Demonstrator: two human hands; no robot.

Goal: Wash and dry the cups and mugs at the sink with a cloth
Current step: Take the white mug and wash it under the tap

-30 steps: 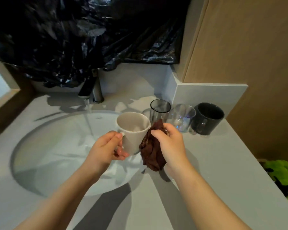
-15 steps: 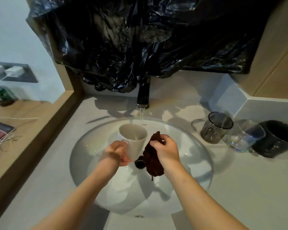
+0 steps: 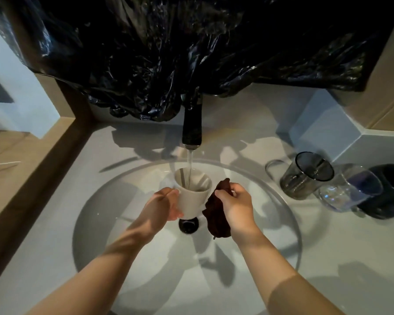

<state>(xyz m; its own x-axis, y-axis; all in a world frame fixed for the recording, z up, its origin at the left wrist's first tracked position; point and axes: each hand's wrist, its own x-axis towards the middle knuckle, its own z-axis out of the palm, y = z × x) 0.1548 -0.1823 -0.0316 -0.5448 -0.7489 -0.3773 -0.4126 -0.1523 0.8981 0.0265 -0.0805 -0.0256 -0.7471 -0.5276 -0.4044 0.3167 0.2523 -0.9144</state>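
My left hand (image 3: 163, 206) grips a white mug (image 3: 192, 196) over the middle of the round sink (image 3: 291, 226). Water runs from the black tap (image 3: 192, 130) straight into the mug. Just right of the mug, my right hand (image 3: 236, 206) holds a bunched dark brown cloth (image 3: 216, 220), which hangs down beside the mug. On the counter to the right stand a smoky glass mug (image 3: 305, 176), a clear glass cup (image 3: 348, 189) and a dark mug (image 3: 389, 192) in a row.
A black drain (image 3: 188, 225) sits below the mug. Black plastic sheeting (image 3: 191, 48) covers the wall above the tap. A wooden ledge (image 3: 27, 160) borders the counter on the left, a pale boxed corner (image 3: 323, 130) rises behind the glasses.
Both hands carried the mug and cloth from near the counter's right side to the sink's middle. The mug now sits under the running water.
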